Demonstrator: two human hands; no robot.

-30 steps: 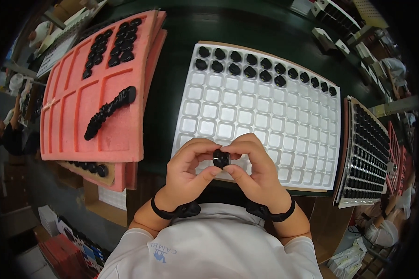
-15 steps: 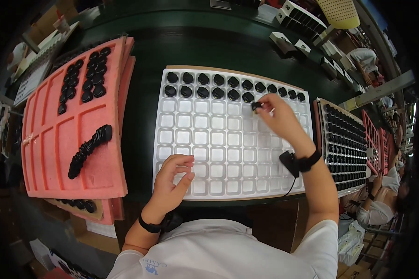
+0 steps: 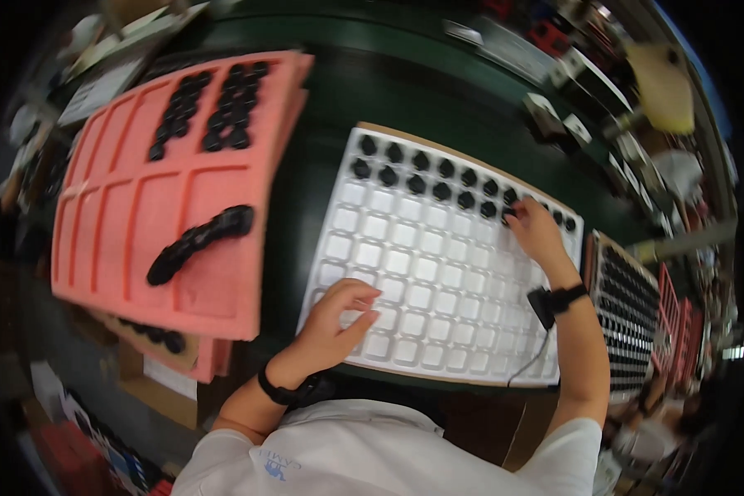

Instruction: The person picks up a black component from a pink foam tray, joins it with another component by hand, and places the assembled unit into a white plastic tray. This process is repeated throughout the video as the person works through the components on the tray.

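Observation:
A white tray [image 3: 424,270] of square pockets lies before me, its two far rows holding small black rounded parts [image 3: 441,192]. My right hand [image 3: 539,236] is over the second row, thumb and fingers pinched on a black rounded part [image 3: 509,218] at a pocket. Fingertips partly cover that part. Above the tray's near left side hovers my left hand [image 3: 332,324], fingers curved and thumb apart, with nothing in it.
To the left, a stacked pink foam tray [image 3: 99,223] carries clusters of black parts [image 3: 233,107] and a curved row of black parts [image 3: 200,245]. Right of the white tray stands another filled tray [image 3: 624,310]. White boxes [image 3: 591,83] sit at the far right.
The view has swung, so the trays appear farther right. My right hand has brought the black part from above the third row to a second-row pocket. My left hand keeps its pose.

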